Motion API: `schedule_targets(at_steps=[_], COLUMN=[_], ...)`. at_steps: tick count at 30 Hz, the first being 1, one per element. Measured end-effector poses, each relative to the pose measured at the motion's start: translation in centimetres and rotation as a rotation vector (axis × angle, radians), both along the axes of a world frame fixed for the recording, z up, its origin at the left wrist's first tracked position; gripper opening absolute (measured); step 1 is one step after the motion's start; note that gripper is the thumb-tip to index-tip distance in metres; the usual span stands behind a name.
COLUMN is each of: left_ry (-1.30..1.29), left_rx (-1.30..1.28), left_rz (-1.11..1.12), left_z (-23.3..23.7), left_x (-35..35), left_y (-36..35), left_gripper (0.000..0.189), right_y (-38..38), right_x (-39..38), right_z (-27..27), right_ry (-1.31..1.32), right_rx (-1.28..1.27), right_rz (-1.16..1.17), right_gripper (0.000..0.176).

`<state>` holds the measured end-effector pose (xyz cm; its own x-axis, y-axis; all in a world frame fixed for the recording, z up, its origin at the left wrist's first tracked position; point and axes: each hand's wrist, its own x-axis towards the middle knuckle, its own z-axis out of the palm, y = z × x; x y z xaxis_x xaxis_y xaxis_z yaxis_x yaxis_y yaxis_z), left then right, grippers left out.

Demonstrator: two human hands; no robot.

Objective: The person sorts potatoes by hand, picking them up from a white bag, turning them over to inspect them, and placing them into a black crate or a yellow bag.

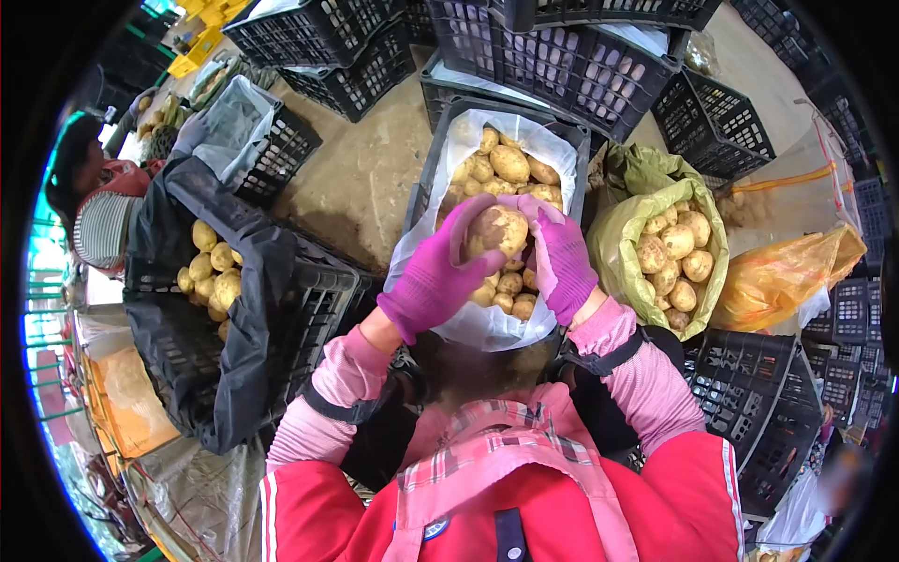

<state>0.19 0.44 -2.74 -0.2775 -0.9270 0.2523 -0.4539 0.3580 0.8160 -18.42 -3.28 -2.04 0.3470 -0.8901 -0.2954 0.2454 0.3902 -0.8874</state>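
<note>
A person in pink sleeves and a red garment leans over the work with both hands in bright purple-pink knitted gloves. The left hand [426, 267] cups a large, rounded, yellow-tan potato with brown patches [497, 230] from its 8 o'clock side, fingers curled around it. The right hand [559, 262] is half closed against the same potato from about 2 o'clock, so the two share the hold. The potato is up above an open black plastic crate [579, 173] lined with a whitish translucent plastic sheet [408, 245], and a heap of smaller yellow potatoes [508, 165] fills the liner from 12 round to 6 o'clock.

Taking the held potato as the clock's centre, a yellow-green plastic sack [609, 253] stands open at 3 o'clock with more potatoes inside, and a crumpled orange plastic bag [787, 281] lies just beyond it. Toward 9 o'clock sits a black lattice crate [323, 314] draped with a black plastic liner [245, 384], potatoes in its mouth. Stacked black crates [571, 70] rise at 12 to 1 o'clock, standing on the brown floor [361, 164]. Further out past 9 o'clock, another person [103, 229] in a striped garment works.
</note>
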Motion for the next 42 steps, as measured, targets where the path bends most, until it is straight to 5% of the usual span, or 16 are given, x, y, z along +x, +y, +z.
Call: schedule_targets(at_steps=[3, 6, 14, 21, 27, 31, 39, 42], left_ry=[0.736, 0.933, 0.761, 0.738, 0.515, 0.657, 0.746, 0.668], left_rx=[0.598, 0.773, 0.617, 0.524, 0.800, 0.732, 0.599, 0.791], left_rz=[-0.053, 0.010, 0.177, 0.193, 0.219, 0.229, 0.140, 0.206], left_z=[2.2, 3.0, 0.5, -0.1, 3.6, 2.8, 0.4, 2.4], left_x=[0.3, 0.4, -1.2, -2.1, 0.7, 1.1, 0.4, 0.4], left_y=[0.3, -0.1, 0.3, 0.4, -0.7, -0.9, -0.6, -0.7], left_gripper=[0.068, 0.069, 0.065, 0.062, 0.051, 0.047, 0.047, 0.044], right_y=[0.0, -0.6, 0.7, 0.9, 0.6, 0.8, 0.3, 0.6], right_x=[0.1, 0.3, 1.3, 1.3, 1.5, 1.8, 0.9, 1.3], right_z=[-0.3, -1.1, -0.5, -0.9, 0.0, -0.7, -0.5, -0.6], right_ry=[-0.114, -0.292, 0.164, 0.033, 0.090, -0.335, -0.139, -0.049], right_rx=[0.004, 0.118, -0.101, -0.130, -0.119, 0.095, -0.007, -0.067], right_rz=[-0.029, -0.026, 0.029, -0.006, 0.093, 0.054, 0.097, 0.075], right_gripper=[0.037, 0.040, 0.062, 0.056, 0.051, 0.050, 0.042, 0.039])
